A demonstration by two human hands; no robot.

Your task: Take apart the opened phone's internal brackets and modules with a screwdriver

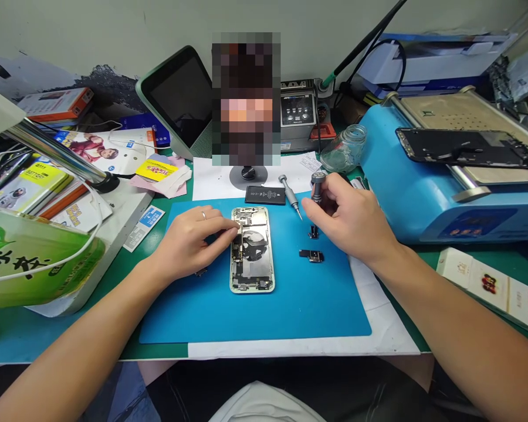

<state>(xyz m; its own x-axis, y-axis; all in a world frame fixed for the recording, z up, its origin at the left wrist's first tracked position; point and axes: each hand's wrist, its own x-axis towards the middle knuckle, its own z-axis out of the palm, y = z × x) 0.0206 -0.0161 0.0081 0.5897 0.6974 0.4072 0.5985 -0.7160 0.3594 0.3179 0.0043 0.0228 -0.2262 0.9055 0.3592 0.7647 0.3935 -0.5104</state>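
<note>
A blue rectangular silicone work mat (pixel 255 316) lies in the middle of the frame on a green-topped counter (pixel 129 266), with a white paper sheet (pixel 381 337) showing under its lower right edge. At the centre of the mat lies an opened pale-green smartphone (pixel 251 252), back cover off and inner parts exposed. The left hand (pixel 189 240) rests on the mat just left of it, fingers drawn together and pinching at the phone's upper left edge. The right hand (pixel 347 220), right of centre, has its fingers curled around a short grey metal screwdriver (pixel 317 187) held upright, its tip pointing down at the mat. A second slim grey screwdriver (pixel 290 196) and a flat black battery (pixel 265 194) lie at the mat's upper edge, and two small black metal parts (pixel 311 255) sit between the phone and the right hand. At the upper right stands a blue box-shaped machine (pixel 422 193) carrying a black phone frame (pixel 466 146), with a clear glass jar (pixel 345 147) beside it. A green-rimmed dark screen (pixel 180 99) leans against the pale wall at the upper centre. A green printed bag (pixel 35 264) fills the lower left.
</note>
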